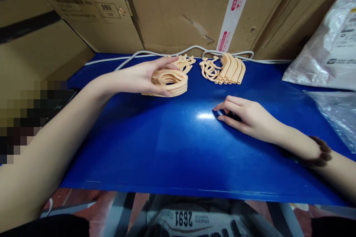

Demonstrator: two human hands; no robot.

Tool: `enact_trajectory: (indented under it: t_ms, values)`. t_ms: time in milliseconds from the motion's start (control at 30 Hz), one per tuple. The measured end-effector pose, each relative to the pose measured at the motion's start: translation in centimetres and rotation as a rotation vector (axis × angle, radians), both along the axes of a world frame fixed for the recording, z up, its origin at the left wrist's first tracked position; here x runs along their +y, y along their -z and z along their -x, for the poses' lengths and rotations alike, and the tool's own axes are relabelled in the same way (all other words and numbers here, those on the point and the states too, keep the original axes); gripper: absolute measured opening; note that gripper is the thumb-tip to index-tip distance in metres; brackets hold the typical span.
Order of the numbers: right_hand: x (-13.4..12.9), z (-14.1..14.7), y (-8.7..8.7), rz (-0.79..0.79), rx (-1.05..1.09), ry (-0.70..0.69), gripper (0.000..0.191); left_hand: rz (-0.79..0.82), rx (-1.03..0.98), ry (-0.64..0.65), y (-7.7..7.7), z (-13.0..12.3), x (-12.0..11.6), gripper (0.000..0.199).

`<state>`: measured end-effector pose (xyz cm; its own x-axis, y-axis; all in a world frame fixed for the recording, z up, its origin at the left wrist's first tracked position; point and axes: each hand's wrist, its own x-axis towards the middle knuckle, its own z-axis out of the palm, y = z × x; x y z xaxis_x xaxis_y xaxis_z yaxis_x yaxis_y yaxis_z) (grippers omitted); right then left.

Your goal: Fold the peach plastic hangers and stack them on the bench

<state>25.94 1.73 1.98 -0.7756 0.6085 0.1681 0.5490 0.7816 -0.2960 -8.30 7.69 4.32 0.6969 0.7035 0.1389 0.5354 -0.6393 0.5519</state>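
On the left of the blue tabletop (167, 144), my left hand (141, 76) is closed around a stack of peach plastic folding hangers (179, 85). Its thumb lies along the near side and the fingers along the far side. Curved hook pieces (187, 63) stick out just behind that stack. A second group of peach folding hangers (232, 68) lies a little to the right, side by side with their hooks to the left. My right hand (244, 114) is over the table in front of that group, touching no hanger. Its thumb and fingers are bent and apart, with nothing between them.
Cardboard boxes (172, 11) stand along the back edge. A white cable (191, 47) runs in front of them. At the right are a white plastic bag (328, 52) and a clear plastic bag (338, 113). A dark object (65, 98) is partly hidden behind my left forearm.
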Motion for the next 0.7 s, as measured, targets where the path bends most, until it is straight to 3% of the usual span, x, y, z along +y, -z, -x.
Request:
enact_trajectory:
  t_ms: [467,600,700]
  values:
    - [0.0,0.0,0.0,-0.016,-0.015,-0.004,0.028,0.046,-0.025,0.002,-0.3,0.4,-0.2,0.089]
    - [0.0,0.0,0.0,-0.016,-0.014,-0.005,0.028,-0.011,-0.004,-0.001,0.1,1.0,0.5,0.096]
    - [0.0,0.0,0.0,-0.022,-0.012,-0.009,0.028,-0.070,0.044,-0.029,0.4,1.1,0.8,0.090]
